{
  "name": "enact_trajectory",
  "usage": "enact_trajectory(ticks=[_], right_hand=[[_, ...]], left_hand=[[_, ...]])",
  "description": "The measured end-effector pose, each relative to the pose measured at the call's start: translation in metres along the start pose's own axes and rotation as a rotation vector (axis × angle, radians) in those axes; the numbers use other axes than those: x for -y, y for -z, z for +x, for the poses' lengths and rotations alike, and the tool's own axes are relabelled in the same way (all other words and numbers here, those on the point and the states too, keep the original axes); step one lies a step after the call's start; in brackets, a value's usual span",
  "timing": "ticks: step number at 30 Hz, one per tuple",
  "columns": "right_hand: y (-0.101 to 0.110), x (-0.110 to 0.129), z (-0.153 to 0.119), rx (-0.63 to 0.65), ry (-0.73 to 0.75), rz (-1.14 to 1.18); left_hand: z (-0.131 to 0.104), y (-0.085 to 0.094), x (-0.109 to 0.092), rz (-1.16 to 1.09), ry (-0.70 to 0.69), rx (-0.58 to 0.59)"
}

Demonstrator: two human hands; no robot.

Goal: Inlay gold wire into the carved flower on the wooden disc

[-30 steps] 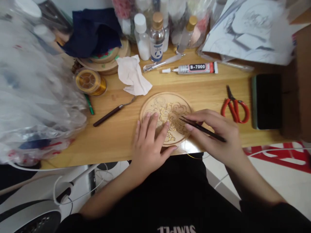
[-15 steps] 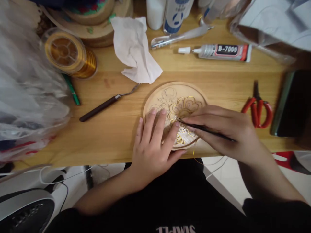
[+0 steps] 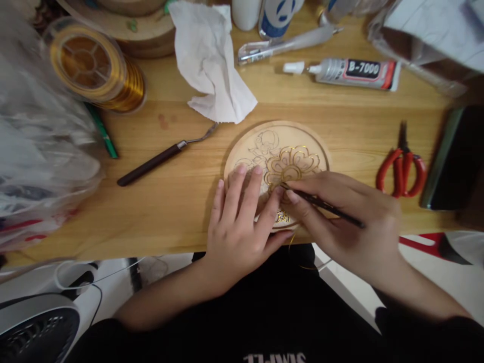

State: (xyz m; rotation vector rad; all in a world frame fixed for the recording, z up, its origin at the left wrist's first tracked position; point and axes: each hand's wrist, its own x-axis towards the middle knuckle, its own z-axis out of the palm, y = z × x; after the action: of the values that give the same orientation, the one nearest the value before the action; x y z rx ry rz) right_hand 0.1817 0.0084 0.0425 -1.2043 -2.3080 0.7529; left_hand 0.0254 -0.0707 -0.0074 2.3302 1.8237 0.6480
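Note:
A round wooden plate (image 3: 242, 146) lies at the table's front edge, with pencil outlines and a flower of gold wire (image 3: 302, 156) on it. My left hand (image 3: 240, 227) rests flat over the plate's lower left, fingers spread. My right hand (image 3: 351, 222) grips a thin dark tool (image 3: 328, 205), which looks like tweezers, its tip down on the plate beside my left index fingertip. Whether the tip pinches anything is hidden by the fingers. A loose end of gold wire (image 3: 291, 240) hangs over the plate's near edge.
A dark-handled spatula tool (image 3: 151, 164) lies left of the plate. Behind are a crumpled tissue (image 3: 214, 65), a wire spool (image 3: 94, 65), a pen (image 3: 283, 45) and a B-7000 glue tube (image 3: 355, 73). Red-handled pliers (image 3: 401, 169) and a phone (image 3: 454, 159) are at right.
My right hand has shifted slightly lower beside the plate, showing more of the wire flower. The tool's tip has moved a little to the right. The whole view has shifted slightly.

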Motion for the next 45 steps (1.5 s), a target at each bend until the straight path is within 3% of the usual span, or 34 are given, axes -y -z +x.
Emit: enact_trajectory(ticks=[7,24,36,45], right_hand=[[-0.011,0.006,-0.007,-0.108,-0.024,-0.046],[0.01,-0.015,0.011,0.134,0.189,-0.026],[0.0,-0.007,0.001,0.031,0.099,-0.032],[0.0,-0.006,-0.001,0.045,0.048,0.01]], left_hand=[[0.0,0.0,0.001,-0.022,-0.005,-0.01],[0.0,-0.001,0.002,-0.02,0.003,-0.011],[0.0,0.0,0.001,-0.021,0.011,-0.007],[0.0,0.001,0.001,-0.02,0.007,0.0]])
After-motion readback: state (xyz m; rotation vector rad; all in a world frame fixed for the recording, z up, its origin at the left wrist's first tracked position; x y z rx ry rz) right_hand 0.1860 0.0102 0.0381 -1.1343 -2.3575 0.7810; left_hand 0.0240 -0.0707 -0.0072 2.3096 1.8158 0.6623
